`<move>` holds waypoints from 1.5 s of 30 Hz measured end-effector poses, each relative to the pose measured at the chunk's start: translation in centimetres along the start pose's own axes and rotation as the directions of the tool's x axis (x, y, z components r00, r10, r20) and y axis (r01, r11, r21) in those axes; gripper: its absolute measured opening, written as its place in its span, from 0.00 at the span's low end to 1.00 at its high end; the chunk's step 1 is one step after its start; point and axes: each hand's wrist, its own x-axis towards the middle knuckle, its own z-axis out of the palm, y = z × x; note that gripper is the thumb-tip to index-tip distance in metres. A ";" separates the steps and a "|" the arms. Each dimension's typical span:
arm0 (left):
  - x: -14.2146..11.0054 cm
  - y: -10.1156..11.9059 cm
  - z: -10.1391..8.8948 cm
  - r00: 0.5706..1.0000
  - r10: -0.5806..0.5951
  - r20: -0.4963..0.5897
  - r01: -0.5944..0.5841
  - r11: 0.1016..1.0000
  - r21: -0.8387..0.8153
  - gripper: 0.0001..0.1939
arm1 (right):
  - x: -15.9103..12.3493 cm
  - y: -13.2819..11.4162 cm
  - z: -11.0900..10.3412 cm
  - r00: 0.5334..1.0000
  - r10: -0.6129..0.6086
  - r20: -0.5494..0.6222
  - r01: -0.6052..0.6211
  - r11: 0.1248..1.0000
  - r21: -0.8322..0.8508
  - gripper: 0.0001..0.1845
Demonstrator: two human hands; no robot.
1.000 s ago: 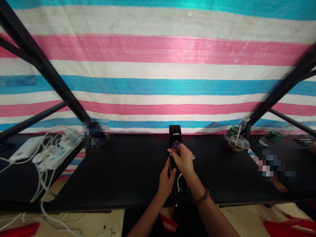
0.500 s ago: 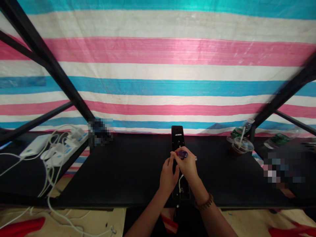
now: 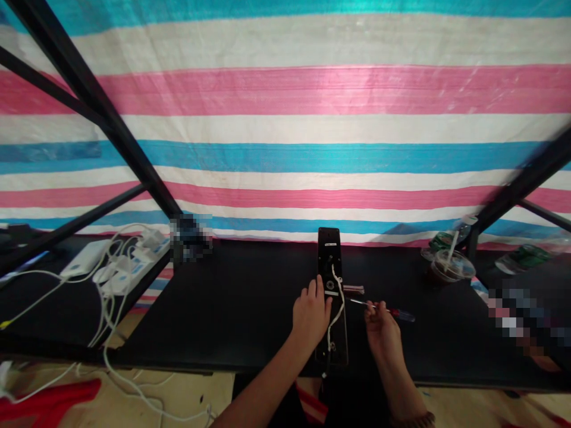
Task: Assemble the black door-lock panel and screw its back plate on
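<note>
Panel point(image 3: 336, 303), long and black, lies on the dark table point(image 3: 241, 309), its length running near to far. A white cable point(image 3: 343, 300) trails along it to the near end, and a short handle point(image 3: 354, 289) juts from its right side. The hands are apart from each other. The left hand point(image 3: 312, 312) rests on the panel's left side, fingers extended and pointing to the far end. The right hand point(image 3: 383, 330) pinches a screwdriver point(image 3: 401, 314) just right of the panel, tip pointing left towards it; whether they touch, I cannot tell. Far right stands a lidded cup point(image 3: 450, 267) with a straw; left lies a power strip point(image 3: 129, 274) tangled with cords.
</note>
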 end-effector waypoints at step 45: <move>-3.3 -2.6 2.9 0.986 -0.146 0.080 0.152 0.594 -0.790 0.25 | 5.0 0.5 -5.3 0.863 -0.301 0.405 0.476 0.222 -0.851 0.28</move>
